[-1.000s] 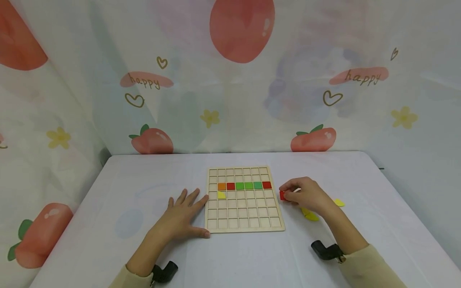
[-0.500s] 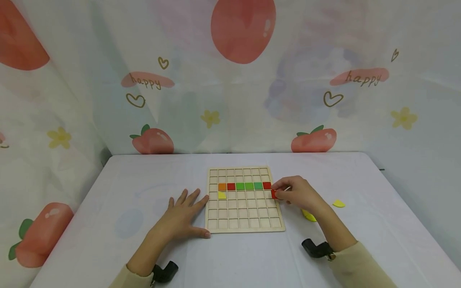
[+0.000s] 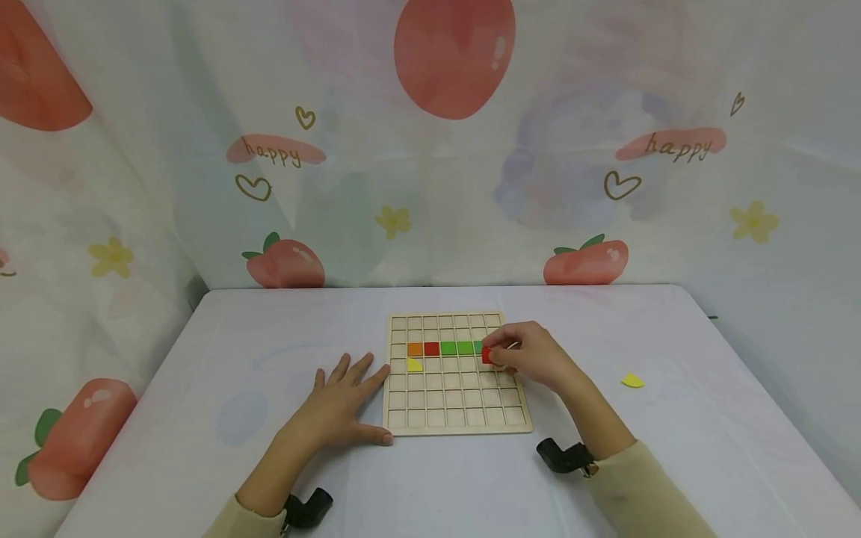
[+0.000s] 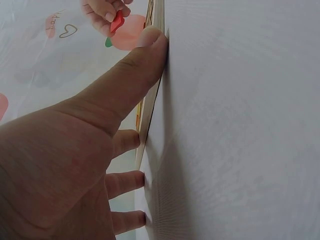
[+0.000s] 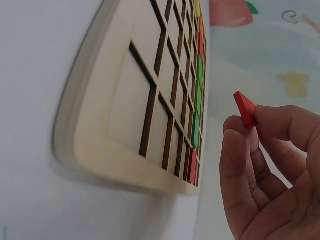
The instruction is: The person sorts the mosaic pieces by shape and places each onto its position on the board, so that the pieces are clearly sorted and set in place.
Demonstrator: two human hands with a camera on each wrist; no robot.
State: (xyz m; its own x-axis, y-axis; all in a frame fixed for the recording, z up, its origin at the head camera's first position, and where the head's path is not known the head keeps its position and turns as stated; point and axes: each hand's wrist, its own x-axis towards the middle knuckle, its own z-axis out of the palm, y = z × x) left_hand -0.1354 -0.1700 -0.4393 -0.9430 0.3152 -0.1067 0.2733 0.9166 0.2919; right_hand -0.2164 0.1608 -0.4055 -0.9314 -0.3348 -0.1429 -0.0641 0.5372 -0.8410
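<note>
A wooden grid board (image 3: pixel 444 418) lies on the table. Across one row run an orange tile (image 3: pixel 415 349), a red tile (image 3: pixel 431 349), two green tiles (image 3: pixel 457 348) and a teal tile (image 3: pixel 478 347); a second red tile (image 5: pixel 192 165) at the row's right end is covered in the head view. Below the orange one sits a yellow tile (image 3: pixel 414 365) with a curved edge. My right hand (image 3: pixel 531 355) pinches another red tile (image 5: pixel 245 109) between thumb and fingers, raised over the board's right side. With fingers spread, my left hand (image 3: pixel 343 403) touches the board's left edge.
To the right on the white table lies a small yellow piece (image 3: pixel 632 381). Black wrist cameras jut from both sleeves, the left camera (image 3: pixel 309 508) and the right camera (image 3: pixel 565 456). A printed cloth backdrop (image 3: pixel 430 187) rises behind the table.
My right hand has carried the red tile leftward from beside the board to over it. Its forearm now hides the nearer yellow piece. The left hand has stayed put.
</note>
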